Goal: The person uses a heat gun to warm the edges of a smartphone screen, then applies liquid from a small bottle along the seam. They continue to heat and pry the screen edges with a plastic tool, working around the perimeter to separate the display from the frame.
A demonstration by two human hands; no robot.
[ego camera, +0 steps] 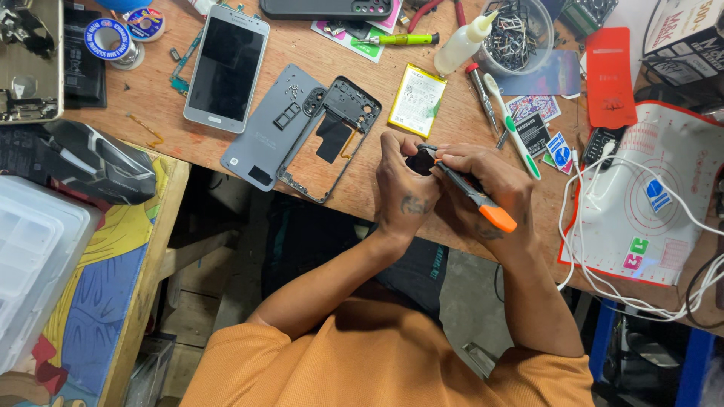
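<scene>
My left hand (401, 187) pinches a small dark phone part (419, 162) over the front edge of the wooden table (332, 45). My right hand (492, 187) grips a black screwdriver with an orange cap (477, 197), its tip resting on that part. Just left of my hands lie a black phone frame (332, 136) and a grey back cover (270, 124). A yellow-edged phone battery (416, 99) lies right above my hands.
A silver smartphone (226, 66) lies face up at upper left. A white repair mat (648, 200) with white cables (596, 256) is at right. A glue bottle (464, 44), a bowl of small parts (520, 34), a red card (609, 75) and a clear plastic box (34, 256) surround the spot.
</scene>
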